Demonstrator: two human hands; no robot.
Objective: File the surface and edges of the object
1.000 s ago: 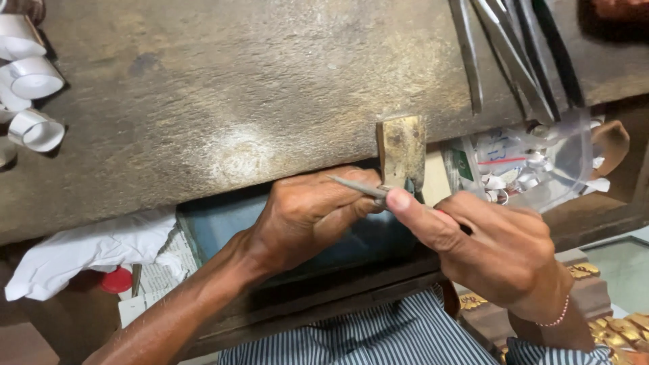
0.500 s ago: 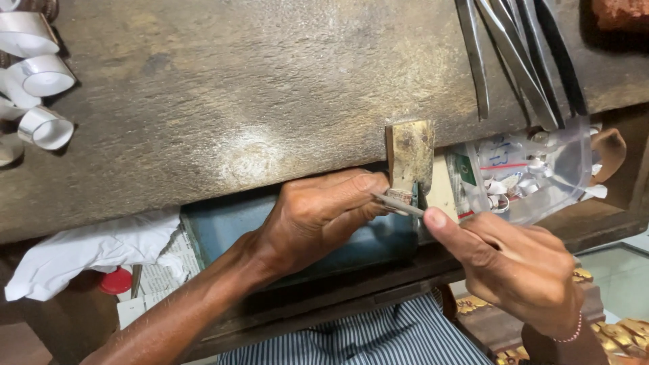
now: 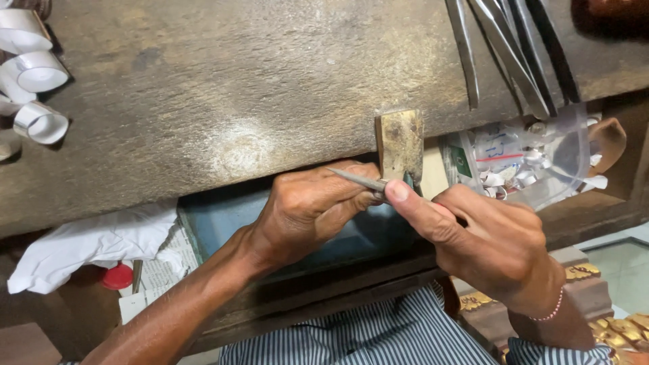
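The right hand (image 3: pixel 493 250) grips one thin file (image 3: pixel 358 179), its tip over the left hand (image 3: pixel 311 209), which pinches something too small to tell against one wooden peg (image 3: pixel 400 143) at the tabletop (image 3: pixel 236 88) edge; a slip could nick fingers; three metal strip coils (image 3: pixel 34 74) lie far left.

bench (image 3: pixel 203 101) grey-brown, worn | peg (image 3: pixel 400 143) tan wood | file (image 3: pixel 357 179) grey steel | cloth (image 3: pixel 88 243) white | cap (image 3: pixel 117 276) red | shirt (image 3: pixel 365 338) blue-white striped
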